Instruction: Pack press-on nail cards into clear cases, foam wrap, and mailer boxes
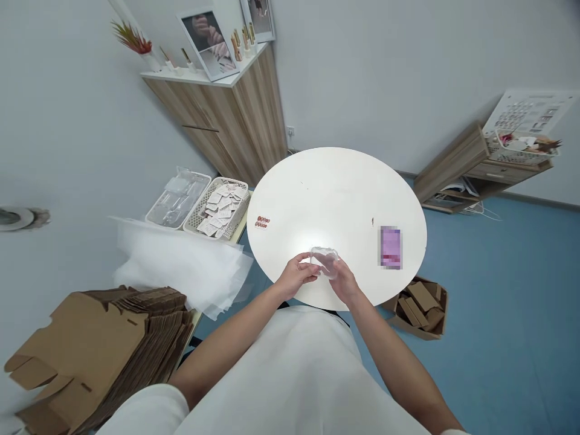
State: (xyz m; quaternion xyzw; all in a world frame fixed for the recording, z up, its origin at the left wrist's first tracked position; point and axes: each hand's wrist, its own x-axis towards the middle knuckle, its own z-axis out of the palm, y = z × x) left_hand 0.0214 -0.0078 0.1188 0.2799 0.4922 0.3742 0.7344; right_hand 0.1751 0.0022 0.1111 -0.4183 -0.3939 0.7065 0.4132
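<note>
Above the near edge of the round white table (pixel 338 187), a small clear plastic box (pixel 325 261) is between my two hands. My left hand (pixel 296 275) grips its left side, thumb and fingers closed on it. On the right side, my right hand (pixel 343 280) has its fingers round the box's edge. Whether anything lies inside the box I cannot tell. A small card of reddish-brown press-on nails (pixel 261 222) lies toward the table's left edge. At the right lie a blurred-out purple rectangle (pixel 390 248) and a tiny dark piece (pixel 372 222).
Left of the table are a basket of white packets (pixel 220 208), a bin of clear plastic boxes (pixel 179 199), white sheets (pixel 181 260) and stacked flat cardboard boxes (pixel 104 344). An open carton (pixel 419 307) stands on the floor at right. A wooden cabinet (pixel 226 121) stands behind.
</note>
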